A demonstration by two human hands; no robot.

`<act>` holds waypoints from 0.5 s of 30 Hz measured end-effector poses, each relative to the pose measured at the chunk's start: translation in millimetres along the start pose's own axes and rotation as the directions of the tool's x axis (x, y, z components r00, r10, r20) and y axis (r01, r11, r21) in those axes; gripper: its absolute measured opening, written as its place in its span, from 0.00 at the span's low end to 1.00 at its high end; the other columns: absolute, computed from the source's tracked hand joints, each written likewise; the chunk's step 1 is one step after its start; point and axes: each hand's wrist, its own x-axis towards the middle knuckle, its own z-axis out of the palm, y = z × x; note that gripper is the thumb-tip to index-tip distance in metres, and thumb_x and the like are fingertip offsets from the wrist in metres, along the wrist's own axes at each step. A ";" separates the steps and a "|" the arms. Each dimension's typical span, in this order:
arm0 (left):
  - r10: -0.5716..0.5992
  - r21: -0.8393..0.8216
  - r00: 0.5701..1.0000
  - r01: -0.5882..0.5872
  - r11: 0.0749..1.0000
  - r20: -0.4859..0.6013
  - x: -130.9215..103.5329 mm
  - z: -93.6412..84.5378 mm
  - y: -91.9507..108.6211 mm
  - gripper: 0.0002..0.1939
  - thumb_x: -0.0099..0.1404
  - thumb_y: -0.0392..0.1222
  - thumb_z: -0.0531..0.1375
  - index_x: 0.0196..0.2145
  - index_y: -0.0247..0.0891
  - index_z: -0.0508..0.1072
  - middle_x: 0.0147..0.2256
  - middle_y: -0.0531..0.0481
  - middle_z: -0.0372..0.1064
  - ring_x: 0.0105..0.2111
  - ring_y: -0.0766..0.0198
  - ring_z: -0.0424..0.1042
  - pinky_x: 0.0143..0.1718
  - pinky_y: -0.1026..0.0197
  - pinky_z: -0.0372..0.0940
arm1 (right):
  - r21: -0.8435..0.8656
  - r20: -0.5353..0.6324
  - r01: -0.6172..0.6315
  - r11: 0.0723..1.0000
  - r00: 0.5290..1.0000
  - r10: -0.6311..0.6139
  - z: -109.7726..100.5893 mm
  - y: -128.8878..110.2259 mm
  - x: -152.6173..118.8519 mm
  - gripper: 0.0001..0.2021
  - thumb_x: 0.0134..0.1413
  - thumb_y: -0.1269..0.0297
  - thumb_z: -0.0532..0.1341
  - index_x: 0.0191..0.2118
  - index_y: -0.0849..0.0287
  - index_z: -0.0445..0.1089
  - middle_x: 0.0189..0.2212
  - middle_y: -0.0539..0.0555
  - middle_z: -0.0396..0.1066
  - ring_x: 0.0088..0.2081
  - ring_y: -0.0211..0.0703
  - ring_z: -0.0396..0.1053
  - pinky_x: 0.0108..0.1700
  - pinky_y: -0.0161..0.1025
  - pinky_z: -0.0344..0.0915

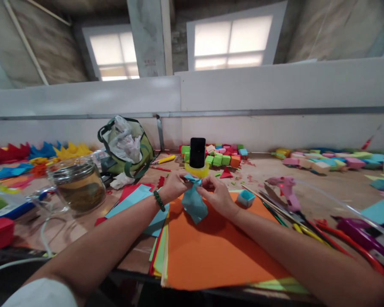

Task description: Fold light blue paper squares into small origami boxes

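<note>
A partly folded piece of light blue paper (pixel 194 204) hangs between my two hands, above a stack of coloured sheets with an orange sheet (pixel 224 251) on top. My left hand (pixel 175 186) pinches its upper left part, and a green bead bracelet circles that wrist. On the other side my right hand (pixel 218 192) grips the upper right edge between thumb and fingers. Just right of that hand, a small open blue paper box (pixel 245 198) rests at the stack's far edge. Flat blue sheets (pixel 131 204) lie left of the stack, partly under my left forearm.
Beyond my hands a phone (pixel 197 152) stands upright before several small coloured paper boxes (pixel 222 160). Rightward lie a pink glue gun (pixel 288 192), scissors and a purple tool (pixel 366 238). Leftward are a lidded glass jar (pixel 78 187) and a green bag (pixel 137 145).
</note>
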 end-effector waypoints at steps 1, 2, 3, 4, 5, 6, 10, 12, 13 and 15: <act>0.007 0.005 1.000 -0.007 1.000 0.003 -1.2 0.4 0.8 0.06 0.51 0.36 0.64 0.28 0.33 0.78 0.28 0.48 0.73 0.27 0.66 0.67 0.28 0.67 0.61 | 0.011 -0.004 0.000 1.000 1.000 0.000 0.1 -0.1 -0.1 0.10 0.48 0.59 0.63 0.28 0.56 0.62 0.25 0.48 0.64 0.27 0.39 0.64 0.31 0.37 0.62; 0.015 0.011 1.000 -0.015 1.000 0.004 -2.5 0.7 1.4 0.06 0.51 0.38 0.65 0.29 0.33 0.78 0.28 0.48 0.73 0.27 0.65 0.67 0.28 0.67 0.61 | 0.015 -0.006 0.002 1.000 1.000 -0.002 0.1 0.0 -0.2 0.10 0.48 0.59 0.64 0.28 0.56 0.62 0.24 0.48 0.64 0.27 0.39 0.64 0.31 0.37 0.62; 0.028 0.022 1.000 -0.028 0.999 0.006 -3.8 1.0 2.0 0.07 0.52 0.40 0.65 0.29 0.34 0.78 0.30 0.47 0.73 0.28 0.65 0.67 0.28 0.67 0.61 | 0.015 -0.006 0.006 1.000 1.000 -0.006 0.1 0.0 -0.3 0.10 0.48 0.58 0.64 0.27 0.56 0.62 0.24 0.48 0.64 0.27 0.39 0.64 0.31 0.37 0.62; 0.048 0.039 0.999 -0.048 0.998 0.004 -5.1 1.0 2.3 0.08 0.53 0.41 0.65 0.30 0.34 0.79 0.31 0.46 0.73 0.29 0.65 0.68 0.28 0.67 0.61 | 0.018 -0.004 0.008 1.000 1.000 -0.008 0.0 -0.1 -0.4 0.11 0.48 0.57 0.64 0.27 0.56 0.63 0.25 0.48 0.64 0.27 0.39 0.64 0.31 0.37 0.62; 0.073 0.061 0.997 -0.073 0.995 0.001 -6.2 0.8 2.5 0.08 0.54 0.42 0.64 0.30 0.34 0.79 0.32 0.46 0.73 0.30 0.64 0.68 0.28 0.67 0.61 | 0.027 -0.001 0.007 1.000 1.000 -0.007 -0.2 -0.3 -0.4 0.11 0.48 0.57 0.64 0.27 0.56 0.63 0.25 0.49 0.65 0.27 0.39 0.63 0.31 0.37 0.62; 0.099 0.082 0.995 -0.099 0.992 -0.005 -6.9 0.5 2.5 0.08 0.55 0.42 0.64 0.30 0.35 0.79 0.33 0.45 0.73 0.31 0.64 0.69 0.29 0.66 0.62 | 0.048 0.004 0.002 0.999 1.000 -0.003 -0.5 -0.8 -0.1 0.11 0.48 0.56 0.64 0.27 0.56 0.64 0.25 0.49 0.65 0.27 0.39 0.63 0.31 0.37 0.62; 0.147 0.010 0.988 -0.147 0.989 -0.041 -6.3 -1.4 1.1 0.11 0.57 0.46 0.63 0.27 0.36 0.78 0.31 0.46 0.73 0.33 0.62 0.70 0.33 0.64 0.64 | 0.226 -0.001 -0.051 0.973 0.999 0.052 -2.1 -4.4 3.7 0.11 0.50 0.53 0.62 0.30 0.56 0.67 0.25 0.49 0.66 0.27 0.38 0.64 0.32 0.37 0.63; 0.122 -0.110 0.992 -0.126 0.986 -0.044 -4.6 -2.0 0.3 0.12 0.55 0.48 0.65 0.26 0.35 0.78 0.30 0.46 0.73 0.34 0.61 0.71 0.35 0.63 0.65 | 0.325 0.004 -0.108 0.940 0.994 0.113 -2.7 -5.9 6.2 0.13 0.46 0.52 0.64 0.32 0.56 0.68 0.24 0.48 0.67 0.27 0.38 0.65 0.32 0.38 0.64; 0.106 -0.158 0.994 -0.111 0.981 -0.040 -3.7 -2.0 0.2 0.12 0.53 0.48 0.66 0.26 0.35 0.78 0.31 0.45 0.74 0.33 0.61 0.71 0.35 0.63 0.65 | 0.359 0.015 -0.137 0.923 0.990 0.141 -2.9 -6.3 7.2 0.14 0.45 0.52 0.65 0.33 0.56 0.69 0.23 0.48 0.67 0.27 0.38 0.65 0.32 0.38 0.64; 0.081 -0.220 0.996 -0.084 0.972 -0.023 -2.7 -1.6 0.6 0.14 0.50 0.49 0.67 0.26 0.34 0.78 0.31 0.45 0.74 0.32 0.61 0.71 0.34 0.63 0.65 | 0.390 0.040 -0.177 0.904 0.984 0.176 -3.2 -6.7 8.4 0.15 0.43 0.52 0.66 0.33 0.57 0.71 0.23 0.48 0.69 0.26 0.37 0.64 0.32 0.38 0.64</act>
